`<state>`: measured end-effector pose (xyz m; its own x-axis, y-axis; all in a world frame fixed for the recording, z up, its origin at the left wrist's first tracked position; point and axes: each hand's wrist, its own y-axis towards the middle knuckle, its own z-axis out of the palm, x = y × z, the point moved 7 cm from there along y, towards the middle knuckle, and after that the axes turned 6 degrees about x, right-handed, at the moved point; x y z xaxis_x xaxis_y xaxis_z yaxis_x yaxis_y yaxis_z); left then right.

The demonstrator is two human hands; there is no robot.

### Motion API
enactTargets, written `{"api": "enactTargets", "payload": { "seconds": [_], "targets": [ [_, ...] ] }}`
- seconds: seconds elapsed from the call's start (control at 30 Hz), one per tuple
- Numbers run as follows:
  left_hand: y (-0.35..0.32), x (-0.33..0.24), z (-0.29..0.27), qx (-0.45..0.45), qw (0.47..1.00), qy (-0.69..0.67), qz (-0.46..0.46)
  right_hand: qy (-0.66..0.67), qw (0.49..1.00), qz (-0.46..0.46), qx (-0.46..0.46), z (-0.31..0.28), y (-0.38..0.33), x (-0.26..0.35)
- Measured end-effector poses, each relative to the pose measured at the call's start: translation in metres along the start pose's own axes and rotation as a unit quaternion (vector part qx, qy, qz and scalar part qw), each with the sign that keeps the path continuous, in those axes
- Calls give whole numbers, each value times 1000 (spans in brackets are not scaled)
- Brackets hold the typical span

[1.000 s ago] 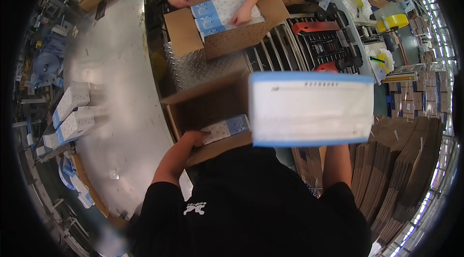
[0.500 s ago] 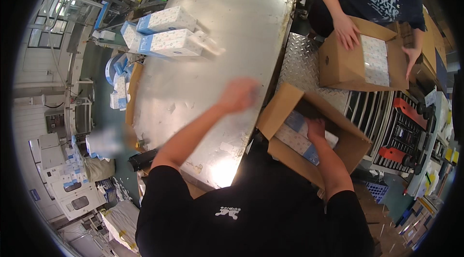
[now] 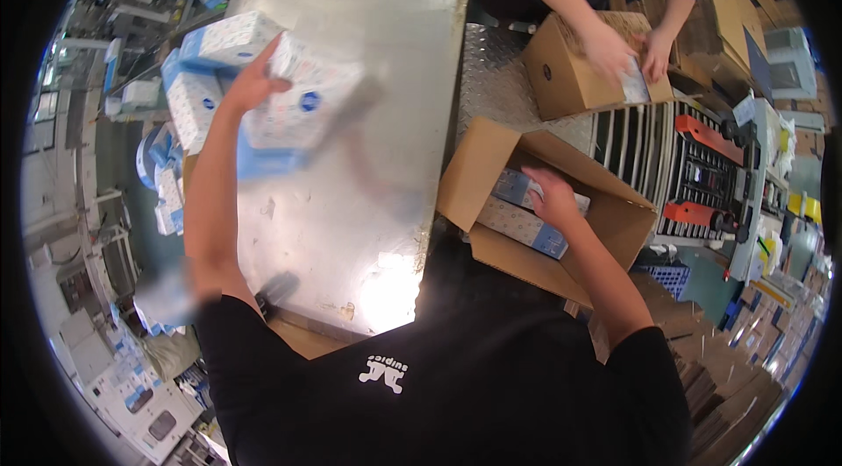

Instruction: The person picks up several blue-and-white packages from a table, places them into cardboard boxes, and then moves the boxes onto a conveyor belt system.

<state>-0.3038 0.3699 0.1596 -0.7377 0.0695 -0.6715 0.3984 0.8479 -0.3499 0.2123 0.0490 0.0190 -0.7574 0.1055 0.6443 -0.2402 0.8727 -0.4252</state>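
My left hand (image 3: 254, 85) reaches out over the metal table, its thumb and fingers gripping the top of a white-and-blue printed soft pack (image 3: 307, 93). That pack is tilted and smeared by motion. Beside it, toward the table's left edge, lie more packs of the same kind (image 3: 230, 38). On my right stands an open brown carton (image 3: 478, 170), flaps spread, with patterned packs (image 3: 513, 222) lying flat inside. My right hand (image 3: 553, 196) hovers at the carton's mouth over these packs, fingers apart, nothing seen in its grasp.
Across from me a co-worker's hands (image 3: 618, 54) work at the top of another brown carton (image 3: 553, 80). A roller conveyor (image 3: 627, 155) with red-orange parts (image 3: 710, 142) runs to the right. The bare metal table (image 3: 386, 168) lies between my arms.
My left hand has swung left from mid-table to the packs and taken hold of one. My right hand has risen slightly off the carton's packs. The co-worker's carton flaps have been folded over.
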Motion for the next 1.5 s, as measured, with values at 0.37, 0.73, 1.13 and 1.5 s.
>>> {"api": "enactTargets", "payload": {
  "seconds": [0.37,0.73,1.13,1.5],
  "targets": [
    [-117,-295,274,257,676,-681,-118,192,889,-245,-335,-101,-86,124],
    [7,-215,620,301,934,-192,8,93,935,-124,-319,-102,-128,-35],
    [-3,-184,650,404,891,143,148,-208,935,285,-20,85,61,-237],
    [100,-26,6,-128,837,492,-203,43,990,7,-137,-16,23,-30]
  ]
}}
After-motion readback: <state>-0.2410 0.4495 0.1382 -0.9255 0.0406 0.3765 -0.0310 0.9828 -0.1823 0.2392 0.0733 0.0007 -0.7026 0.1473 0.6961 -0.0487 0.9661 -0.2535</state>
